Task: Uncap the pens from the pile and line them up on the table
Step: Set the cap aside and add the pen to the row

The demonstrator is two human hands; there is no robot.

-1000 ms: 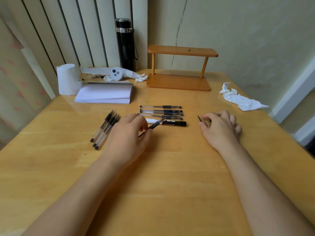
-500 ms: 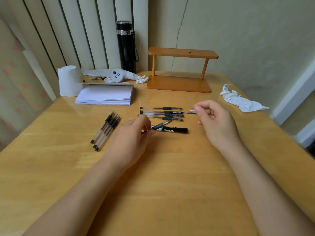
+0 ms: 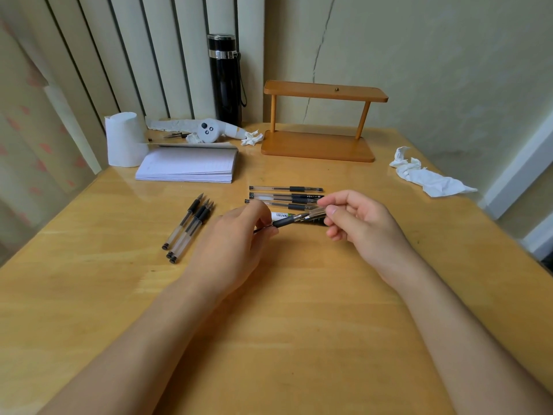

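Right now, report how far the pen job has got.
Done: three uncapped pens lie side by side at left. In hand: left hand holds a pen, right hand pinches its clear cap. Left: the capped pile behind.

One head-worn wide-angle view, looking forward and down over a wooden table (image 3: 299, 339) from the near edge. Both forearms reach in from the bottom, close to the lens. It faces the far wall (image 3: 434, 55) and vertical blinds (image 3: 134, 55).
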